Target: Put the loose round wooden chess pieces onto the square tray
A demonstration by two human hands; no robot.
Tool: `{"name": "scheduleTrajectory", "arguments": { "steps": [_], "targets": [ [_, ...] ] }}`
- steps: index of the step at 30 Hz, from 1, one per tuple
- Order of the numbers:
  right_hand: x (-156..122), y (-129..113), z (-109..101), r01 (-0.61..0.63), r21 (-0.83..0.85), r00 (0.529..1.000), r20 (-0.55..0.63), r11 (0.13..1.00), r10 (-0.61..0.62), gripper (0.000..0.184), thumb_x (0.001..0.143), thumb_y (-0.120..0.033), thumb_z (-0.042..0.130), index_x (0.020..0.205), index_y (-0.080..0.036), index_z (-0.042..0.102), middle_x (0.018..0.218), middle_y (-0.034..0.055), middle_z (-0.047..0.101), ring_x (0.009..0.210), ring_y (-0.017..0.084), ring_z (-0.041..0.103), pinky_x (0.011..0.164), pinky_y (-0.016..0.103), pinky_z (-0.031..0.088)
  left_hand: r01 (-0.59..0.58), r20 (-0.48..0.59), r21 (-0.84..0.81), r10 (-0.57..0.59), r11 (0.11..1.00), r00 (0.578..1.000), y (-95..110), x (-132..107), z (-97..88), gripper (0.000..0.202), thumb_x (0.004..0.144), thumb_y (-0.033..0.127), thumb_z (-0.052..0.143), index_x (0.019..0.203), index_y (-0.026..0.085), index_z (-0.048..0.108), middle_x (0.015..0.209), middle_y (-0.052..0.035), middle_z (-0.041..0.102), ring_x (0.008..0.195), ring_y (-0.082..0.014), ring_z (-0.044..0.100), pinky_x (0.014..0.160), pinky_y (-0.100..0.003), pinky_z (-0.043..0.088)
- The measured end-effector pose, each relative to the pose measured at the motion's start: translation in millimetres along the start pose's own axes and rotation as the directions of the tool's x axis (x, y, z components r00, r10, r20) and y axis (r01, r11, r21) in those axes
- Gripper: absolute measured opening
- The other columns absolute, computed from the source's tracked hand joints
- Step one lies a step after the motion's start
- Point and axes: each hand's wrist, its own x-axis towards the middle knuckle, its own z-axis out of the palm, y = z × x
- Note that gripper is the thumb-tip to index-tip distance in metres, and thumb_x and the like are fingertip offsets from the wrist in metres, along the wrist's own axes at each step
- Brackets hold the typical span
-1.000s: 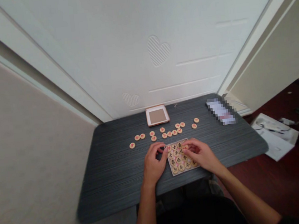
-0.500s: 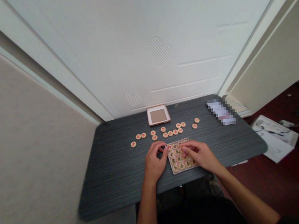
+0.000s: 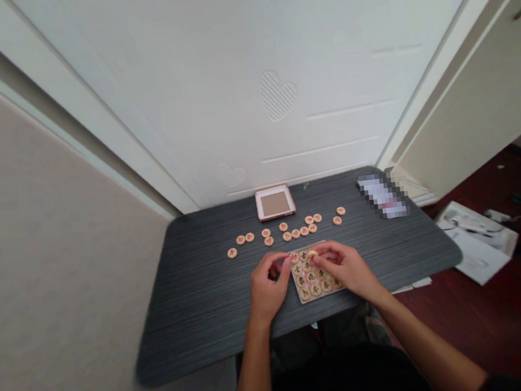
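Near the table's front edge lies a shallow box (image 3: pixel 308 298) packed with Chinese chess pieces (image 3: pixel 316 289), round wooden discs with mostly black characters. My left hand (image 3: pixel 267 289) is at the box's far left corner. Its thumb and index finger are closed together there, beside a red-marked piece (image 3: pixel 294 257). Between thumb and fingers my right hand (image 3: pixel 348 268) pinches another red-marked Chinese chess piece (image 3: pixel 313 256), over the box's far row. That hand covers the right part of the box. Beyond both hands, several loose red-marked pieces (image 3: pixel 295 233) are scattered across the table.
The box lid (image 3: pixel 275 204) lies at the back of the dark table (image 3: pixel 197 303), against a white door (image 3: pixel 212 100). A pixelated item (image 3: pixel 383 196) is at the back right. An open white box (image 3: pixel 478 241) sits on the floor to the right.
My right hand has shifted slightly left and away from me, bringing its piece over the far row of the box. My left hand stays at the corner.
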Motion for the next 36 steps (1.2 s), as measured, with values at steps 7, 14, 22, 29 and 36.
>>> {"name": "scheduleTrajectory", "arguments": {
  "steps": [7,14,22,29,36],
  "targets": [
    [-3.5,-9.0,6.2,0.045,-0.023,0.998,0.036,0.999,-0.044,0.034,0.080,-0.044,0.082,0.105,-0.022,0.075,0.101,0.0048,0.079,0.090,0.020,0.076,0.085,0.032,0.062,0.094,0.136,-0.109,-0.079,0.990,0.988,23.2,-9.5,4.5,0.021,0.092,0.038,0.066,0.106,0.022,0.071,0.077,0.0006,0.070,0.063,-0.0127,0.058,0.059,-0.024,0.046],
    [-10.6,-17.9,12.1,0.129,-0.154,0.990,0.080,0.980,-0.118,0.029,0.091,-0.042,0.071,0.113,-0.024,0.074,0.108,0.0072,0.078,0.094,0.022,0.076,0.088,0.038,0.063,0.120,0.110,-0.160,-0.104,0.980,0.988,26.0,-10.7,8.4,0.023,0.091,0.041,0.067,0.102,0.021,0.072,0.070,0.0009,0.066,0.060,-0.0129,0.057,0.055,-0.024,0.046],
    [-15.2,-23.2,11.3,0.471,-0.466,0.881,0.205,0.749,-0.426,0.015,0.093,-0.024,0.067,0.107,-0.025,0.072,0.118,0.0082,0.072,0.115,0.023,0.067,0.103,0.039,0.053,0.139,0.093,-0.197,-0.122,0.971,0.988,24.6,-13.9,12.3,0.019,0.092,0.036,0.067,0.102,0.021,0.072,0.088,-0.0029,0.076,0.071,-0.0149,0.066,0.063,-0.025,0.052],
    [-10.0,-12.5,10.4,0.467,-0.523,0.883,0.228,0.713,-0.411,0.010,0.095,-0.027,0.065,0.105,-0.025,0.069,0.110,0.0063,0.074,0.105,0.021,0.070,0.096,0.036,0.055,0.118,0.067,-0.073,-0.113,0.990,0.991,13.7,-19.7,2.9,0.019,0.094,0.037,0.063,0.101,0.021,0.073,0.083,-0.0012,0.076,0.065,-0.0138,0.063,0.062,-0.025,0.050],
    [-3.4,-0.2,7.4,0.469,-0.603,0.883,0.292,0.646,-0.368,0.010,0.096,-0.027,0.066,0.105,-0.026,0.069,0.109,0.0059,0.074,0.104,0.022,0.068,0.095,0.038,0.054,0.041,0.053,0.113,-0.047,0.993,0.997,-0.6,-25.0,-0.6,0.013,0.094,0.031,0.064,0.100,0.025,0.073,0.084,-0.0006,0.074,0.070,-0.0155,0.065,0.069,-0.028,0.052]
  ]
}}
